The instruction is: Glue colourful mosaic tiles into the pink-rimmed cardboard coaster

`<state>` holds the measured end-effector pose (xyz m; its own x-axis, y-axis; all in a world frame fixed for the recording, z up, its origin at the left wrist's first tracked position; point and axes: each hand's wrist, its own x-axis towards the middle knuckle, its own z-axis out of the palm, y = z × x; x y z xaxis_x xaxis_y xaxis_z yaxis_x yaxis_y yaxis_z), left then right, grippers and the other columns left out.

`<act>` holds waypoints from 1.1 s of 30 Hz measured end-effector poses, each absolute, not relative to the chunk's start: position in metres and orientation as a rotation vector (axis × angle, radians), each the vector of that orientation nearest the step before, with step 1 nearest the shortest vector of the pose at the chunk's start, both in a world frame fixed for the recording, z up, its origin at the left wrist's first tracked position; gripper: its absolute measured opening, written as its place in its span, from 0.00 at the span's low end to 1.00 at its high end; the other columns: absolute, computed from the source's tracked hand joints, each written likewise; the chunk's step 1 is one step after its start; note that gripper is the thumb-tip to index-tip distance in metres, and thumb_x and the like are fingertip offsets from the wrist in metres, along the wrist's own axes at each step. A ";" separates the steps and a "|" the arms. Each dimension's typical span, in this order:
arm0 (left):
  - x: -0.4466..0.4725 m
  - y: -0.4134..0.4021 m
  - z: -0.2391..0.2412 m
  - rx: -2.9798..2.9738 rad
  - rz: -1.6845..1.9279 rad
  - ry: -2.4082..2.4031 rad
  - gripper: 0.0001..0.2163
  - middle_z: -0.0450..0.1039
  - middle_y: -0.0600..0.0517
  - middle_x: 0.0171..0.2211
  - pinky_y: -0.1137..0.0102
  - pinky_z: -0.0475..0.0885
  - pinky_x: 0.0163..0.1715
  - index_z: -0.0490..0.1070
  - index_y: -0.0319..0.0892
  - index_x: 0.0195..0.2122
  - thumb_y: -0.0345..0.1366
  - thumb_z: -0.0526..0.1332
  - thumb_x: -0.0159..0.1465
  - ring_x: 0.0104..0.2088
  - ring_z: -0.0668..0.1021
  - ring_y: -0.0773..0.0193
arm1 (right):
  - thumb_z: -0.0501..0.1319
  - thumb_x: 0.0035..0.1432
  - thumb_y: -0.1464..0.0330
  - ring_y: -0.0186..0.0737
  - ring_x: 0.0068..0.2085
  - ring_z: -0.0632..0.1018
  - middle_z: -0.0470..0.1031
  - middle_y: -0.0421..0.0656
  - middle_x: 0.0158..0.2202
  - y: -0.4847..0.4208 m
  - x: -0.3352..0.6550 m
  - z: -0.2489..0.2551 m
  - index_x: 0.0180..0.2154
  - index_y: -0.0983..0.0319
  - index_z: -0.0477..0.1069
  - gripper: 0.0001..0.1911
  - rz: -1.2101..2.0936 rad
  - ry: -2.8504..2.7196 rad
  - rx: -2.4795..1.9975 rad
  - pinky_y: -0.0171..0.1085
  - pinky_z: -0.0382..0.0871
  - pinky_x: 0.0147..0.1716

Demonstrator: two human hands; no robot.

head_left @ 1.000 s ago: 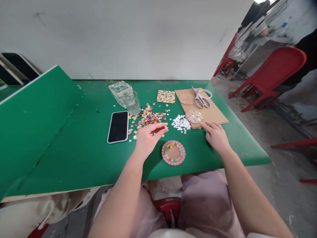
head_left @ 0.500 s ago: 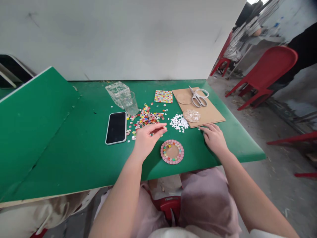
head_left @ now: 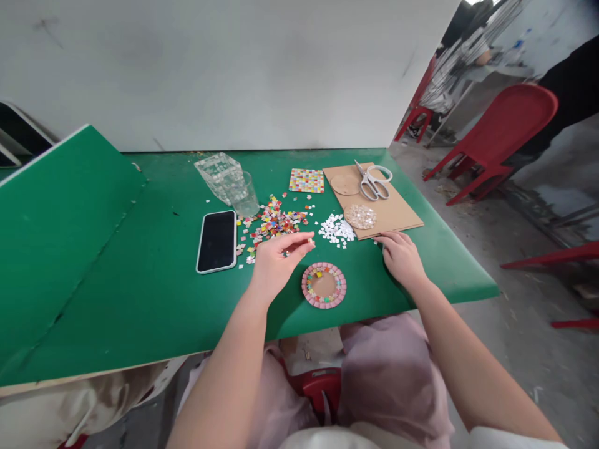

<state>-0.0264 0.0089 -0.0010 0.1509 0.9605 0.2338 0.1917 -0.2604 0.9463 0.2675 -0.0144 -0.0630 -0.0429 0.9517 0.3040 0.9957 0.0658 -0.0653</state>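
My left hand (head_left: pixel 279 255) hovers above the table with thumb and forefinger pinched on a small pale mosaic tile (head_left: pixel 311 241). Just to its lower right lies a round coaster (head_left: pixel 324 302), edged with pink tiles and an inner ring of mixed colours; its brown middle is bare. My right hand (head_left: pixel 401 259) rests open on the table, fingertips at the front edge of the cardboard (head_left: pixel 397 215), beside a stray white tile. Between the hands is a heap of white tiles (head_left: pixel 336 229). Behind my left hand spreads a pile of coloured tiles (head_left: pixel 276 218).
A phone (head_left: pixel 216 242) lies left of the coloured pile, with a clear cup (head_left: pixel 245 194) and a clear packet (head_left: pixel 219 173) behind. A square mosaic coaster (head_left: pixel 306 181) is farther back. Scissors (head_left: pixel 373 185) and a round clear-tiled piece (head_left: pixel 360 216) lie on the cardboard.
The whole view has shifted very slightly. Both hands keep their poses, the left still pinching the tile, and the coaster stays in place.
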 end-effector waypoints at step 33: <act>-0.025 0.007 0.001 1.651 1.169 1.161 0.09 0.80 0.52 0.34 0.70 0.77 0.37 0.78 0.43 0.37 0.39 0.64 0.56 0.33 0.81 0.63 | 0.52 0.55 0.73 0.45 0.43 0.70 0.75 0.46 0.40 -0.003 0.278 -0.059 0.39 0.62 0.77 0.16 -0.176 -2.017 -1.854 0.43 0.64 0.48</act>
<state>-0.0254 0.0073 0.0005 0.1568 0.9582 0.2393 0.2328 -0.2713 0.9339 0.2776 -0.0035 -0.0587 -0.0457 0.9291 0.3671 0.9787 0.1153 -0.1701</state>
